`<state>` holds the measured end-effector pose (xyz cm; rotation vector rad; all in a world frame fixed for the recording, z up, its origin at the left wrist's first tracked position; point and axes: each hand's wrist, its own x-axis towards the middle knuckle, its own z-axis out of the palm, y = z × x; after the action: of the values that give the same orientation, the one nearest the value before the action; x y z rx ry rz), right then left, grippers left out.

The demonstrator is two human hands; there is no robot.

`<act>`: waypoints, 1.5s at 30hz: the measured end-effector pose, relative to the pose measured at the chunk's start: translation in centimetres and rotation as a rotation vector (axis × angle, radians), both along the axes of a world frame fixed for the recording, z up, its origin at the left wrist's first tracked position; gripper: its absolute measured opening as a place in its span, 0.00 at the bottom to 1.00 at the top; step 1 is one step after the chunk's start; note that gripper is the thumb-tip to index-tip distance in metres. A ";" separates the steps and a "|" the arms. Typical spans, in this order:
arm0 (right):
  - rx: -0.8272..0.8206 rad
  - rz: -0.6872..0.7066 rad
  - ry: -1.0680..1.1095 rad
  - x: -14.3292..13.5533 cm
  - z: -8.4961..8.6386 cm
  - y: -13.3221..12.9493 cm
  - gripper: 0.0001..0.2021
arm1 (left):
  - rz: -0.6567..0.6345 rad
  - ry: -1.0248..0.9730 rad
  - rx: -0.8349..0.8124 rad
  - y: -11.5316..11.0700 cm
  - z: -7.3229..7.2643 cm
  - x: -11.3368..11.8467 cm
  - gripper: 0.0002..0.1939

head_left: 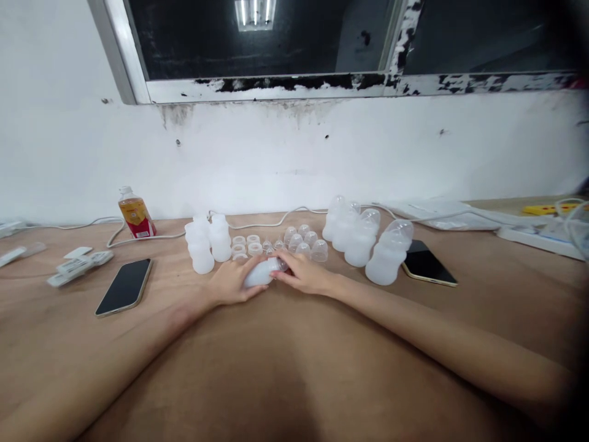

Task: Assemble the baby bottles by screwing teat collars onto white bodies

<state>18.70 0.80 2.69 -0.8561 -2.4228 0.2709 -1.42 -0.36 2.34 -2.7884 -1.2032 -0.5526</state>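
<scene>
A white translucent bottle (258, 274) lies tilted between my hands, its top end toward the right. My left hand (234, 281) is wrapped round its body. At the top end, the fingers of my right hand (297, 272) grip a clear cap (282, 264), partly hidden by them. Just behind my hands are several white rings (253, 239), small clear teats (267, 244) and clear domed caps (319, 250). Several uncapped white bottles (200, 252) stand to the left of these. On the right stand several bottles with clear caps (385, 258).
A dark phone (124, 287) lies at the left, another phone (427, 264) at the right. A drink bottle (137, 215) stands by the wall. White cables (288, 215) cross the table's back. Small white packs (78, 267) lie far left, a plastic bag (442, 215) back right.
</scene>
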 end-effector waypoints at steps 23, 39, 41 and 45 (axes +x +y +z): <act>0.201 -0.264 -0.203 -1.5 -1.3 -1.4 0.16 | 0.017 0.255 0.182 -1.1 0.2 0.8 0.22; -0.326 -0.425 -0.161 -2.2 1.5 -1.2 0.20 | 0.110 0.193 0.307 -1.1 -1.1 2.0 0.22; -0.246 -0.393 -0.190 -1.7 1.9 -1.1 0.22 | 0.050 0.159 0.290 -0.7 -1.0 1.9 0.24; 0.102 -0.561 -0.329 0.7 3.8 0.1 0.21 | 0.090 0.005 0.205 -0.1 -1.0 1.4 0.25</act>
<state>19.38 0.91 6.46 -1.5788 -2.3301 -0.2197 -0.05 -0.51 1.33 -2.5512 -1.1904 -0.6236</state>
